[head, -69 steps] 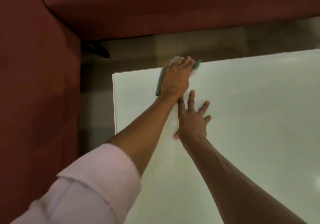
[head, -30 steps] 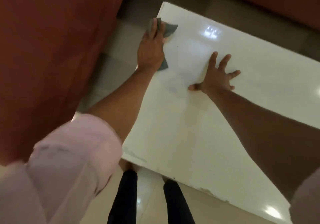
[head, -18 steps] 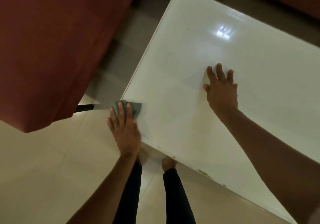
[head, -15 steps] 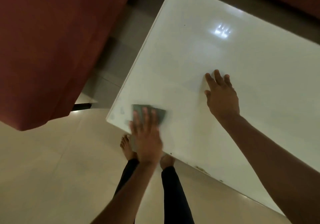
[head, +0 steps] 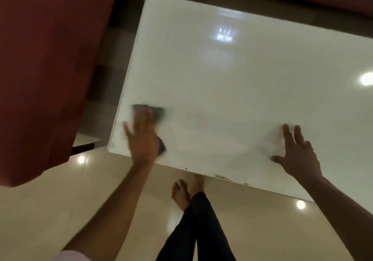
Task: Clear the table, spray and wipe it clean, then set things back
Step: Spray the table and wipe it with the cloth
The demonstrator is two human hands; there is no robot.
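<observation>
— Red upholstery of a sofa [head: 46, 69] fills the left side, over glossy beige floor tiles [head: 50, 210]. What stands between?

— The white table [head: 242, 91], seen from above, its top shiny with light reflections, its near edge chipped in places.

— And the person?

— Black trouser legs [head: 197, 230] and a bare foot [head: 180, 195] show below the table's near edge. Both forearms reach up onto the top.

— Where is the cloth?

— The grey cloth [head: 156, 112] lies flat near the table's near-left corner, pinned under the left hand [head: 142, 137]; it pokes out beyond the fingertips and beside the palm's right edge. That hand is blurred, fingers stretched flat.

— The other one?

— The right hand [head: 296, 155] is spread wide, empty, palm down on the bare top, well apart from the cloth.
</observation>
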